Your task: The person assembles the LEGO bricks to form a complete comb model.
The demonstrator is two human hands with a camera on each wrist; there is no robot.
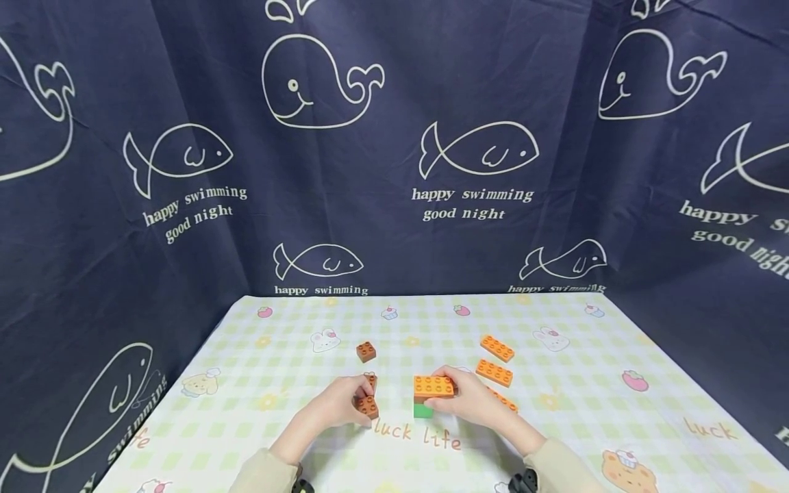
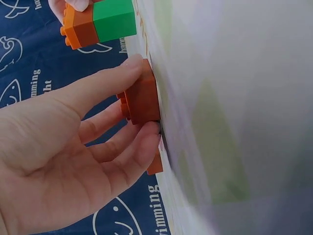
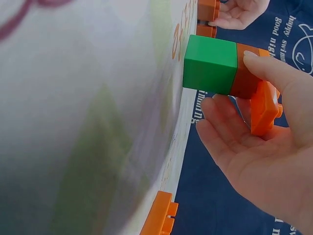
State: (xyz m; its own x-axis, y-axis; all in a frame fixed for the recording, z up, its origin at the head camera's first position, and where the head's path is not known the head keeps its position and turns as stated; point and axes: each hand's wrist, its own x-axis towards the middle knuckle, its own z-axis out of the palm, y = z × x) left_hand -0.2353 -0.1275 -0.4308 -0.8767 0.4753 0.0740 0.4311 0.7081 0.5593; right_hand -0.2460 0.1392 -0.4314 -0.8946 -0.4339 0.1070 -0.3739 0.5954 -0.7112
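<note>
My left hand (image 1: pixel 342 402) pinches a brown toy building brick (image 1: pixel 368 407) with studs on top, low at the tabletop; thumb and fingers lie on opposite sides of it in the left wrist view. Across from it, my right hand (image 1: pixel 470 400) holds a stack of bricks between thumb and fingers. A green brick (image 3: pixel 210 63) forms the bottom of this stack, a brown brick (image 3: pixel 245 71) the middle, and a longer flat orange brick (image 1: pixel 433 383) the top. The orange one sticks out toward the right palm. A second brown brick (image 1: pixel 372 378) is partly hidden behind my left fingers.
Farther back on the left lies another brown brick (image 1: pixel 366 352). Three flat orange bricks make a column to the right: one at the back (image 1: pixel 496 347), one in the middle (image 1: pixel 494 372) and one partly behind the right hand (image 1: pixel 505 399). A checked cloth (image 1: pixel 277 363) covers the table; a dark curtain (image 1: pixel 394 171) hangs behind.
</note>
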